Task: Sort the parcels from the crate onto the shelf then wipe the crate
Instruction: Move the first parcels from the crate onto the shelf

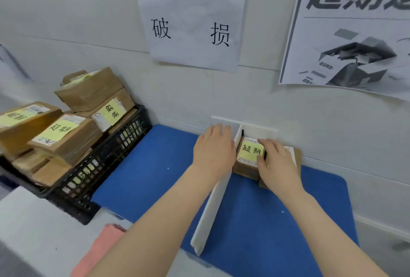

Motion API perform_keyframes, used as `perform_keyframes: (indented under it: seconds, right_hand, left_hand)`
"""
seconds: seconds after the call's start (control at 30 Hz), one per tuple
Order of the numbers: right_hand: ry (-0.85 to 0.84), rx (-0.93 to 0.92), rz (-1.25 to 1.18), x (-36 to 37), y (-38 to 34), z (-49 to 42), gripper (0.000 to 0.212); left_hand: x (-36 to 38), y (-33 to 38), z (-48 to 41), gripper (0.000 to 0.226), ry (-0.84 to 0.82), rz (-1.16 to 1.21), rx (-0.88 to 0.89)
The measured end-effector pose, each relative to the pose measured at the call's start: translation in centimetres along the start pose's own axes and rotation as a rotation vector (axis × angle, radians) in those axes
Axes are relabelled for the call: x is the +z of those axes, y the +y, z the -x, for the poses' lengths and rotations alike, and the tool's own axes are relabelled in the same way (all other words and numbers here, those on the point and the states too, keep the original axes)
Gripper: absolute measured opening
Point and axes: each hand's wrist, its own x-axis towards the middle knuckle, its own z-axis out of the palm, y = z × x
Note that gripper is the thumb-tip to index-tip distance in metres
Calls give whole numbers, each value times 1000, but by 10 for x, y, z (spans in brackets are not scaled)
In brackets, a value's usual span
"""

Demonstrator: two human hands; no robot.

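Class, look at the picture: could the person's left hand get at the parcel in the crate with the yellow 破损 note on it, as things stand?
Probably yes. The left hand rests open by the white divider, holding nothing, and the parcel lies uncovered near the top of the black crate, with bare blue mat between them.

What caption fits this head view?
Both hands set a labelled parcel right of the white divider on the blue shelf; more parcels fill the crate.
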Motion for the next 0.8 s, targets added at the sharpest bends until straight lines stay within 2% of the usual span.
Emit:
perform_keyframes:
  seconds: [0.17,0.37,0.57,0.8]
  right_hand:
    - [-87,-188,9,25,-108,15,33]
    - [-190,-131,-108,101,-228,55,29]
    - [-269,-132,-170,161,-305,65,31]
    - [-314,-120,-178,194,-329,58,32]
  left_hand:
    - [-31,-100,65,39,-62,-108,-114]
    - [-37,-220,162,37,-259,-98,-296]
    - [-53,-306,198,38,-185,-48,-329]
    - [-72,-343,186,38,-106,-10,-311]
